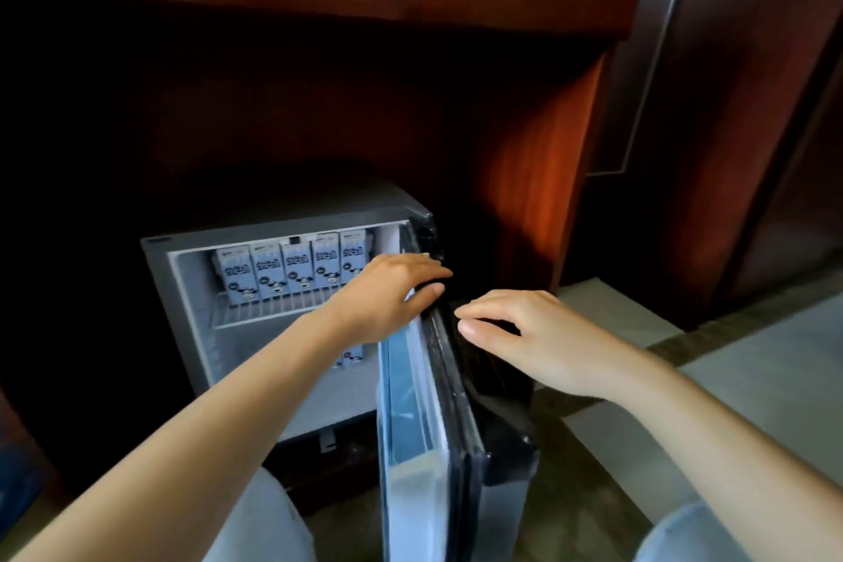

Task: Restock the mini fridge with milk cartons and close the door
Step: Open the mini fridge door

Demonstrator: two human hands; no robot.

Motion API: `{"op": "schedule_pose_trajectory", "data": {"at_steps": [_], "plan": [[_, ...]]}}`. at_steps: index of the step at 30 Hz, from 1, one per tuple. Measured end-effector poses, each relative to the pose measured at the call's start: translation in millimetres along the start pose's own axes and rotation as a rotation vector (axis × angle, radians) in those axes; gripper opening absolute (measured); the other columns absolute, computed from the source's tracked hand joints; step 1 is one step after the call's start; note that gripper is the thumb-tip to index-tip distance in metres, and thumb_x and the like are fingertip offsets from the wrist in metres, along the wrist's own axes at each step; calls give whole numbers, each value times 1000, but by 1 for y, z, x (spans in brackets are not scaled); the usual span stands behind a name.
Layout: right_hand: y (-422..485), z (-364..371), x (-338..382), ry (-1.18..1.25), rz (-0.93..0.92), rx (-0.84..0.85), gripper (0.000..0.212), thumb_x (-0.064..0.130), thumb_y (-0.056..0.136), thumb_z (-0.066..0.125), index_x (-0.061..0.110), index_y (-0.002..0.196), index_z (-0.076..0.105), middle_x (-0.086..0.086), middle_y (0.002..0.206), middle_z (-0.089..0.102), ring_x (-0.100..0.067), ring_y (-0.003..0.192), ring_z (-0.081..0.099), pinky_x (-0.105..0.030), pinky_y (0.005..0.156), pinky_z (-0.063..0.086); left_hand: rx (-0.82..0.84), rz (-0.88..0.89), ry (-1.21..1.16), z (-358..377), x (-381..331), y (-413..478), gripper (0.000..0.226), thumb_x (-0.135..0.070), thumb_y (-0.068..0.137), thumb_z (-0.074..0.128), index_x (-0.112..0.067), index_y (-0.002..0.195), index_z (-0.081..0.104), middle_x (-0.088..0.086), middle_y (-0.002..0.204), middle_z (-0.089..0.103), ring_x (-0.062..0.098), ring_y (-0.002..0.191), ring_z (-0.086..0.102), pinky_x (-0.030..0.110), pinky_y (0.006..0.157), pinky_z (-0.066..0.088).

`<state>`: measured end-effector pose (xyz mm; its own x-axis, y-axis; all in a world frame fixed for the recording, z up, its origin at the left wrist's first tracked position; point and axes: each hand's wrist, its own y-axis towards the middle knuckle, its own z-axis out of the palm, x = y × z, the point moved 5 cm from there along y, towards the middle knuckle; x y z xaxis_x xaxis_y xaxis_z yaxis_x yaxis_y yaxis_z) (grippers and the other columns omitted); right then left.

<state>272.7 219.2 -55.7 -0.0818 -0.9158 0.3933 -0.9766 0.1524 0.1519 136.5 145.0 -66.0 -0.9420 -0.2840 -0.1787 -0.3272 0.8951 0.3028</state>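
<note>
Judging from the milk cartons (pixel 292 267) lining the mini fridge (pixel 191 310) shelf at ten o'clock of your left hand (pixel 387 294), stocking looks done; only the open door (pixel 410 424) remains, touched by that hand and your right hand (pixel 533 335), both loose-fingered, gripping nothing.

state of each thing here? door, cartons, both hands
fridge door: open, swung out toward the camera
milk cartons: five upright in a row on the upper shelf
left hand: straight fingers resting on the door's top edge
right hand: relaxed by the door's outer face, holding nothing
</note>
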Motion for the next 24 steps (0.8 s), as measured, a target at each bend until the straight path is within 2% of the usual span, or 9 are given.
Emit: {"op": "schedule_pose_trajectory", "data": {"at_steps": [3, 6, 8, 10, 12, 14, 15, 20, 24], "plan": [[-4, -14, -18, -65, 52, 44, 49, 49, 93, 41, 9, 116, 59, -3, 124, 61, -21, 117, 53, -44, 102, 40, -15, 59, 5, 7, -13, 21, 42, -32, 100, 38, -17, 137, 47, 0, 143, 48, 13, 135, 38, 22, 109, 24], [-5, -25, -38, -107, 88, 36, 50, 49, 93, 42, 10, 122, 57, 13, 133, 55, -11, 124, 44, -37, 104, 37, 16, 99, 58, 14, -23, 40, 43, -35, 100, 36, -20, 139, 46, -3, 143, 47, 12, 133, 40, 27, 112, 21], [-7, -31, -51, -155, 116, 16, 51, 48, 93, 43, 8, 122, 55, 14, 130, 56, -7, 109, 41, -34, 98, 38, 61, 111, 101, 18, -28, 53, 44, -38, 100, 34, -23, 140, 43, -6, 145, 44, 9, 135, 38, 31, 115, 16], [-8, -36, -64, -185, 147, 5, 49, 46, 94, 44, 7, 121, 56, 9, 127, 58, -9, 106, 41, -34, 97, 38, 81, 119, 130, 22, -35, 65, 44, -38, 100, 33, -24, 141, 41, -7, 147, 42, 8, 136, 35, 30, 115, 14], [-9, -42, -77, -189, 164, -17, 42, 45, 92, 48, 12, 115, 61, 4, 116, 64, -14, 110, 50, -39, 96, 41, 88, 122, 146, 27, -41, 77, 45, -38, 100, 33, -24, 143, 38, -5, 148, 40, 9, 137, 33, 28, 113, 14], [-8, -48, -92, -200, 168, -61, 32, 43, 90, 50, 15, 92, 64, 0, 86, 66, -17, 88, 59, -41, 82, 47, 94, 115, 150, 34, -45, 90, 46, -38, 100, 32, -23, 143, 37, -3, 148, 39, 10, 138, 32, 27, 112, 15], [-7, -50, -100, -225, 171, -75, 31, 42, 89, 50, 14, 85, 62, -3, 79, 65, -19, 80, 60, -42, 77, 48, 92, 110, 153, 38, -47, 97, 46, -38, 100, 32, -23, 143, 37, -3, 148, 40, 11, 138, 32, 28, 112, 15], [4, -52, -137, -455, 207, -156, 30, 37, 91, 48, 14, 109, 58, -4, 106, 62, -26, 103, 57, -36, 88, 42, 69, 66, 170, 51, -52, 133, 48, -41, 98, 37, -20, 141, 40, -2, 146, 43, 13, 135, 37, 28, 113, 15], [23, -50, -165, -603, 233, -254, 33, 33, 95, 44, 12, 120, 50, -4, 117, 57, -23, 108, 55, -32, 94, 37, 100, 32, 170, 60, -53, 154, 54, -44, 96, 41, -19, 144, 35, -2, 150, 37, 12, 139, 30, 30, 115, 9]]}}
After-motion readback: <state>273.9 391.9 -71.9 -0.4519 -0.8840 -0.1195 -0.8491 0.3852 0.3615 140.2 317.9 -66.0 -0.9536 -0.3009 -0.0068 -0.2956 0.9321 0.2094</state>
